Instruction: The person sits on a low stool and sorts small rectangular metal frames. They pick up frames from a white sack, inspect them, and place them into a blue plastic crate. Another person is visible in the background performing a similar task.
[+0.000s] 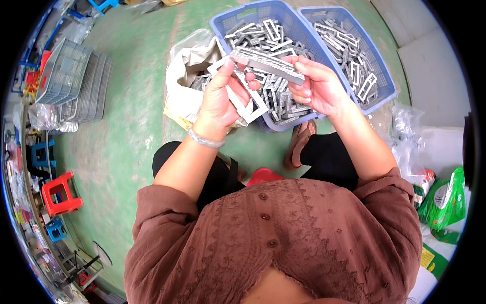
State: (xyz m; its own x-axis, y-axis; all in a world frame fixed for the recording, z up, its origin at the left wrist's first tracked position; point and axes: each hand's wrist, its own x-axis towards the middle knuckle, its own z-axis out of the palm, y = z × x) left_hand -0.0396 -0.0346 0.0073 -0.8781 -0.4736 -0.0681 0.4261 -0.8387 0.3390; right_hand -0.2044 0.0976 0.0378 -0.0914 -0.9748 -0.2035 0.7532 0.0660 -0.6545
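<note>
My left hand is closed on a pale rectangular frame, which hangs at a slant below the fingers. Between both hands lies a grey frame piece, seen edge-on, with a rough, ridged upper side. My right hand pinches its right end between thumb and fingers; the left end meets my left fingertips. Both pieces are above the near blue basket, heaped with similar grey and white frames. Whether the edge-on piece is one frame or a stack, I cannot tell.
A second blue basket of frames stands to the right. An open white sack with grey pieces inside leans at the left. Further left are grey crates and a red stool. Green bags lie at the right.
</note>
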